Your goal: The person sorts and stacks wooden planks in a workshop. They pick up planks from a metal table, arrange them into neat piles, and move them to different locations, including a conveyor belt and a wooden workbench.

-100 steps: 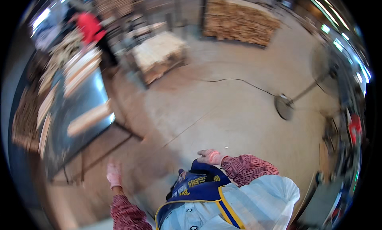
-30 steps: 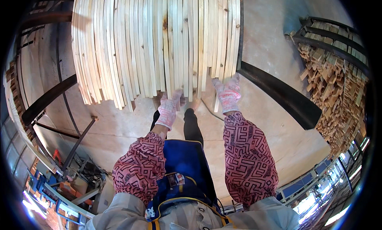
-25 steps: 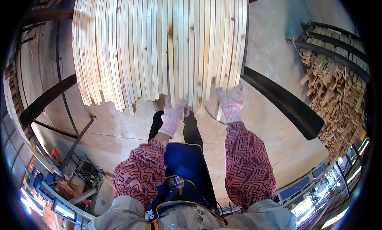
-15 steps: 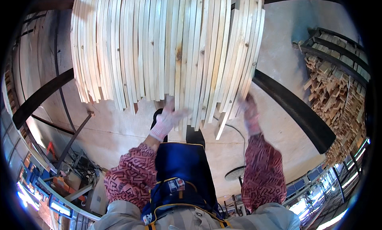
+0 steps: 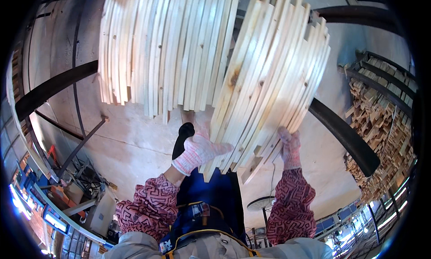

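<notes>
A bundle of pale wooden strips (image 5: 262, 79) lies slanted in front of me, its near ends uneven and jutting toward my body. My left hand (image 5: 202, 149), in a white-and-pink knit glove, clasps its near left side, with the thumb laid across the top. On the opposite edge my right hand (image 5: 290, 147), gloved alike, grips the outer strips; part of its fingers is hidden. Between them the hands squeeze the bundle together. To its left, a second group of wooden strips (image 5: 166, 52) lies side by side, apart from my hands.
Dark curved metal bars (image 5: 348, 138) flank the strips, with another bar (image 5: 58, 88) at the left. A large stack of short wood pieces (image 5: 377, 124) stands in a rack at the right. A round dark disc (image 5: 260, 203) is near my right forearm.
Both hands have closed on the right-hand part of the strips. That part has separated from the rest, turned aslant and come nearer to me, leaving a gap.
</notes>
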### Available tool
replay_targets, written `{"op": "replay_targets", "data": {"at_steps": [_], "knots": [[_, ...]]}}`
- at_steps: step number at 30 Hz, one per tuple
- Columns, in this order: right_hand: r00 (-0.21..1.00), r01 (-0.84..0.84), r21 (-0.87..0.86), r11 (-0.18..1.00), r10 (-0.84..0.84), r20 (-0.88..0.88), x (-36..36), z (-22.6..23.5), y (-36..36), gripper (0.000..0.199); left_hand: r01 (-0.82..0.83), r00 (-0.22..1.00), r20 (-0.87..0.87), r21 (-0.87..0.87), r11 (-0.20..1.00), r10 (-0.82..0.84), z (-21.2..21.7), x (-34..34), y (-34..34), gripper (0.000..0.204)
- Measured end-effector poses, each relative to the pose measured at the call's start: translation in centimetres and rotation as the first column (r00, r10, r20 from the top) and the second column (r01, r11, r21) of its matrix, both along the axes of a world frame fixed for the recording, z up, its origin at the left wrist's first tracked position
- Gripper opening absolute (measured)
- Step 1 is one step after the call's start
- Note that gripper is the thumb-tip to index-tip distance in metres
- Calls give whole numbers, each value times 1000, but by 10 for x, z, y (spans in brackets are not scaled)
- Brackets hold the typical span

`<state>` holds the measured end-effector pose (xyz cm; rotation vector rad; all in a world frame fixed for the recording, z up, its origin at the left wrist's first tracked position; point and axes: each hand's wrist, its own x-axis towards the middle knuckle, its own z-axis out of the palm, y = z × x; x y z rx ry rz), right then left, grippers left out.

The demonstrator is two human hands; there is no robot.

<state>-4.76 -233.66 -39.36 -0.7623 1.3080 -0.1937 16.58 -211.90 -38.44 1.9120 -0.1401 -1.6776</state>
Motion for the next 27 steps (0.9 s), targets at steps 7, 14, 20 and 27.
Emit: {"op": "replay_targets", "data": {"at_steps": [7, 14, 20, 27], "knots": [[997, -39, -86, 996, 45, 67, 83, 82, 11, 53, 36, 954, 298, -219, 975, 32, 85, 71, 15, 119], [421, -907, -316, 278, 592, -687, 178, -42, 13, 79, 384, 751, 368, 432, 816, -548, 110, 237, -25, 112], [372, -900, -136, 413, 568, -734, 261, -28, 16, 93, 278, 742, 531, 311, 909, -409, 22, 260, 29, 96], [997, -59, -173, 983, 68, 48, 215, -108, -17, 61, -790, 565, 271, -95, 606, 779, -32, 176, 153, 41]]}}
